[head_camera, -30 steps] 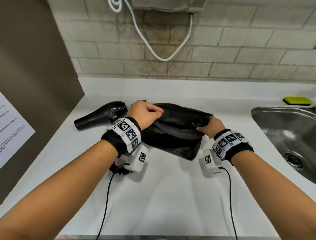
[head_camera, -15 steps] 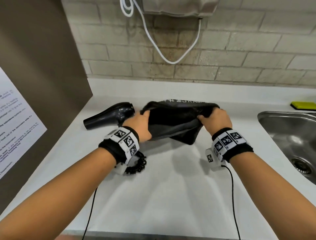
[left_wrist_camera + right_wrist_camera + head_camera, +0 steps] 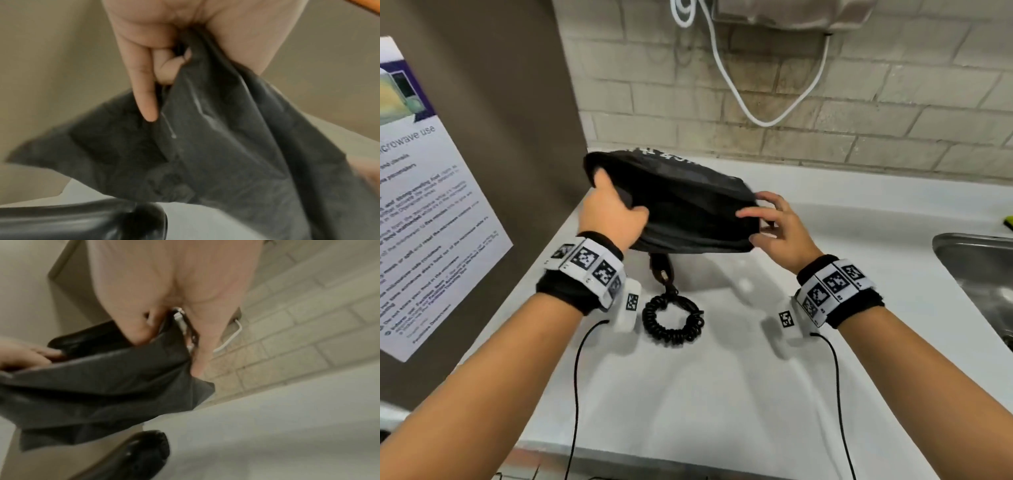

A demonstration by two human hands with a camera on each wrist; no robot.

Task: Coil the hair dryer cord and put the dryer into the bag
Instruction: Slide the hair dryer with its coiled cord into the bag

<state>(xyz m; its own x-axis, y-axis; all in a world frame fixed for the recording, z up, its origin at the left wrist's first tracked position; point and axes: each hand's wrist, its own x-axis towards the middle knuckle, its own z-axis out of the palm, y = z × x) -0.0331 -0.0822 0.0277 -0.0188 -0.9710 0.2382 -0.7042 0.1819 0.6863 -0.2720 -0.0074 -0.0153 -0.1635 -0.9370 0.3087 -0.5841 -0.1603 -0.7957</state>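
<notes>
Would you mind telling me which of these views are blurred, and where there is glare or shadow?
Head view: mostly sharp, soft arm shadows on the counter, bag slightly smeared. Left wrist: bag and hair dryer motion-blurred. Right wrist: blurred throughout, right hand and bag soft.

Even indoor light, soft shadows; both wrist views motion-blurred (edges bend outward).

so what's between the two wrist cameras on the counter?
In the head view, the coiled black cord lies on the white counter between them, nearer the left wrist; the rest of that stretch is bare. The bag is held above.
</notes>
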